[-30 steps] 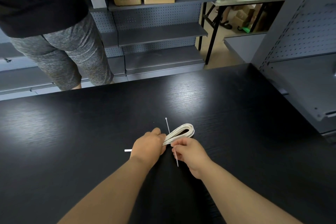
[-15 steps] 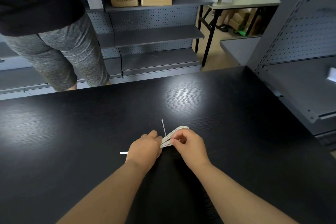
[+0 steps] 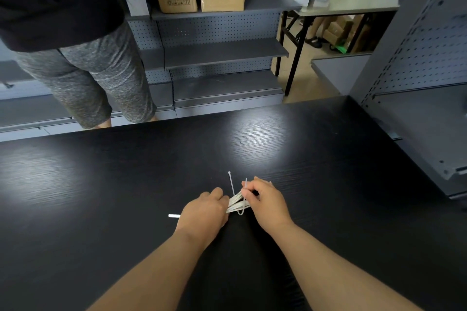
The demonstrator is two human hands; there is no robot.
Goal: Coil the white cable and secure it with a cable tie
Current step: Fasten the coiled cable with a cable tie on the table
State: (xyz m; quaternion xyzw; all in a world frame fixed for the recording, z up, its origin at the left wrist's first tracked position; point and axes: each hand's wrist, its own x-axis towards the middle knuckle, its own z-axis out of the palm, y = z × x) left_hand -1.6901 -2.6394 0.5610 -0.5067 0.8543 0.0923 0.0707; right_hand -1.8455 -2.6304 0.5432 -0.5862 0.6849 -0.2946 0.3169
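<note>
Left hand (image 3: 204,212) grips the coiled white cable (image 3: 234,205) low over the table (image 3: 328,184); right hand (image 3: 267,199) pinches the cable tie (image 3: 231,184) looped beneath.
Squeeze the bundle tight while threading the tail through the tie's head.

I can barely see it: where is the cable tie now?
Head view, low centre of the black table: the cable tie loops under the coiled white cable, between the left hand and the right hand, which pinches one end.

surface: black table (image 3: 106,184) | on it: white cable coil (image 3: 233,203), cable tie (image 3: 231,183)
</note>
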